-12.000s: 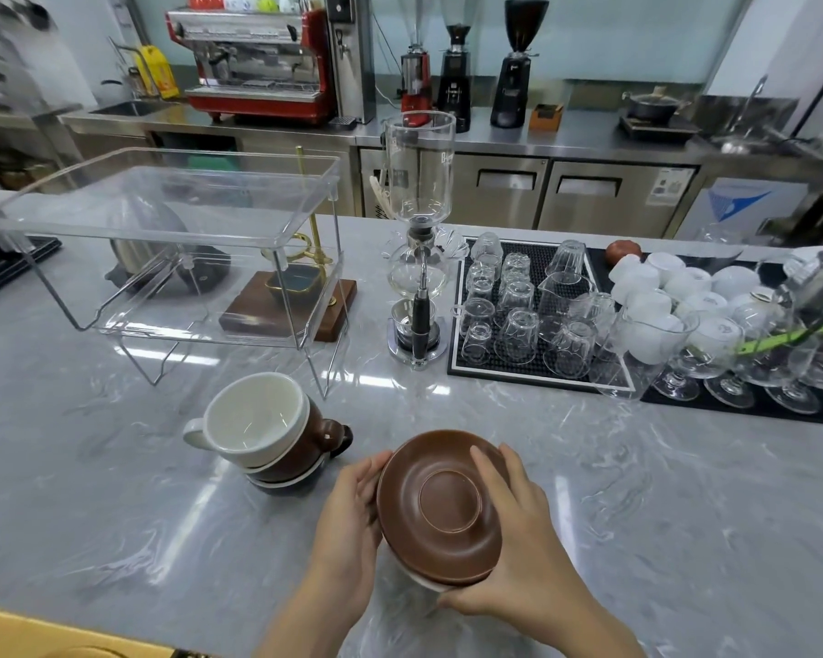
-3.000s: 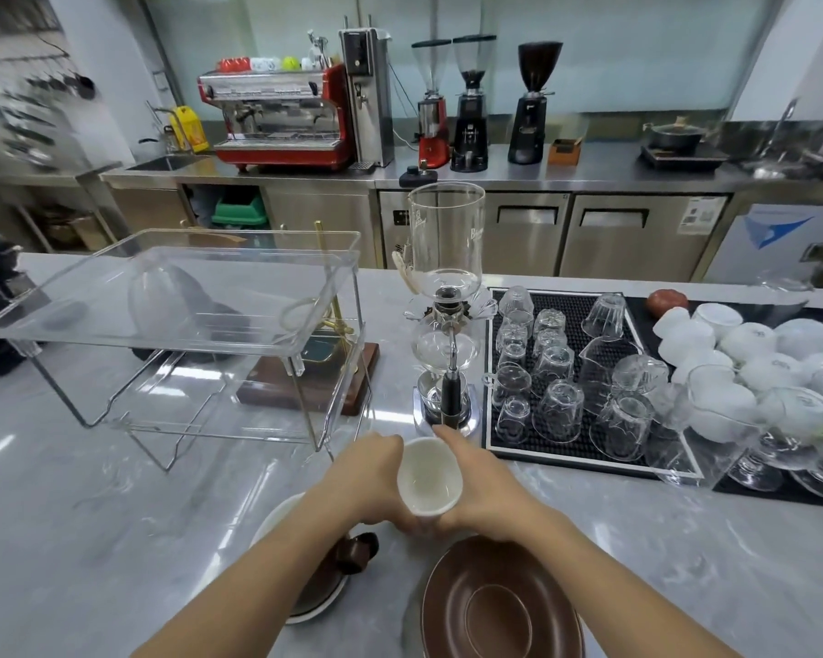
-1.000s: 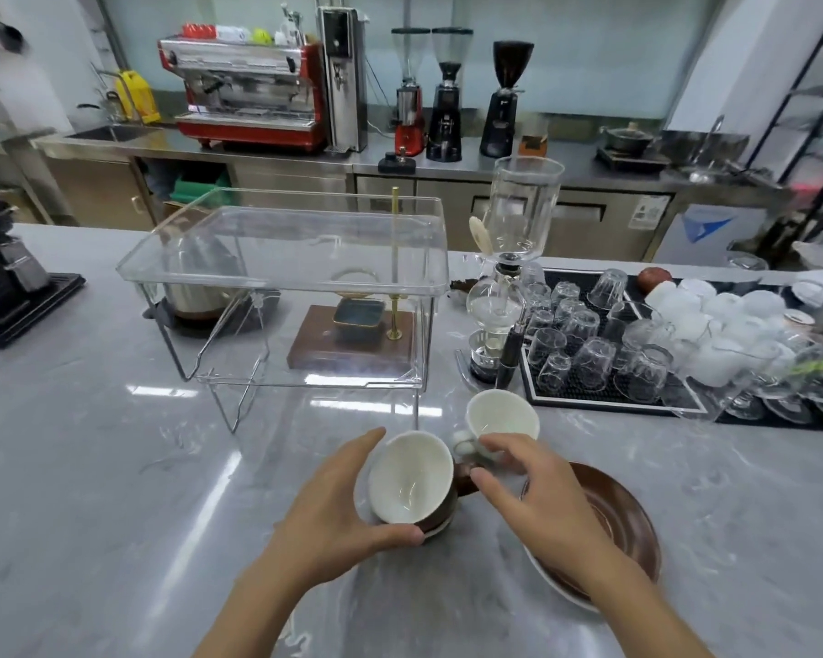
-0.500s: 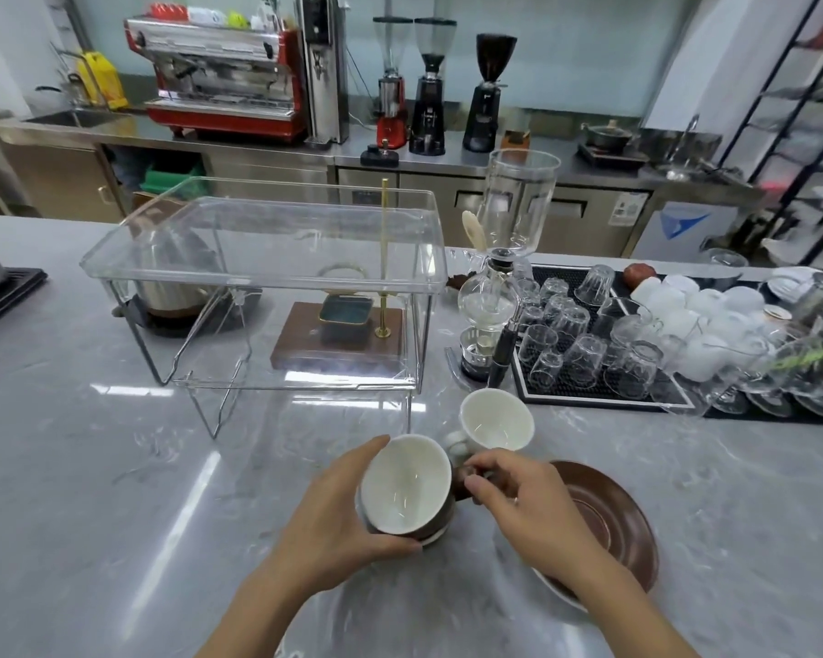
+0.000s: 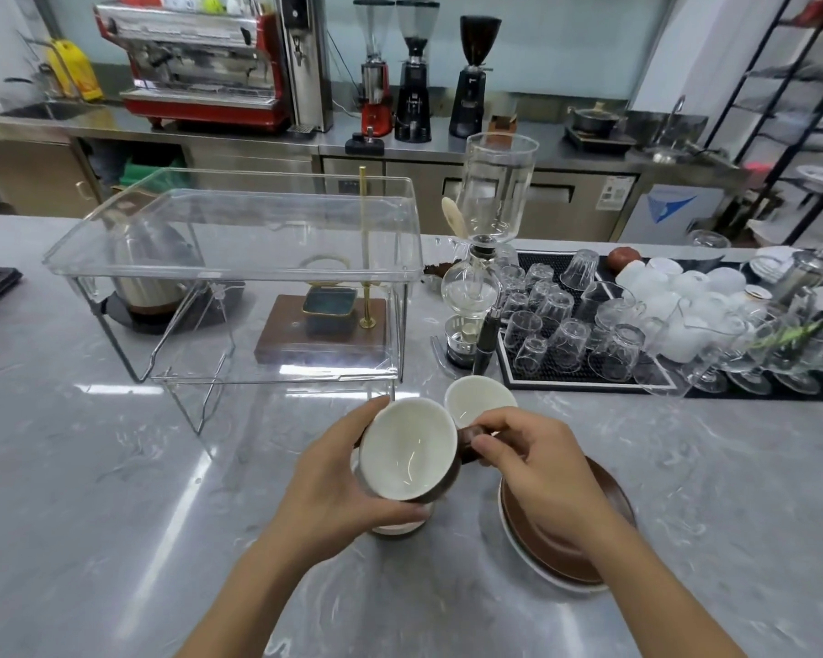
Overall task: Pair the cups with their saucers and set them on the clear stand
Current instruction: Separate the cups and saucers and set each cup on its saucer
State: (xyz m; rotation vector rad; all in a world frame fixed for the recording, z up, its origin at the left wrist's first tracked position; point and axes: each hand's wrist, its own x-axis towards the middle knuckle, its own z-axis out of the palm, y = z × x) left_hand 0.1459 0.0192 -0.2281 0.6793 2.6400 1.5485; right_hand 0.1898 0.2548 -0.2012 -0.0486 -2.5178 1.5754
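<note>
A grey marble counter (image 5: 91, 491) fills the view. On it the clear stand (image 5: 238, 239) sits on wire legs, its top tray bare, well left of a black mat (image 5: 585, 372) crowded with upturned glasses. Near the front edge lies a stack of saucers (image 5: 542, 543), a brown one on a white one, partly under the right forearm. Just left of it, the brown cup (image 5: 407, 455), white inside, is tilted toward the camera above a white rim that may be another cup or saucer; I cannot tell which. A smaller white cup (image 5: 476, 398) stands behind it. The left hand (image 5: 333, 482) wraps the brown cup's side, fingers curled closed around it. The right hand (image 5: 533, 460) pinches the cup's brown handle between thumb and fingertips.
</note>
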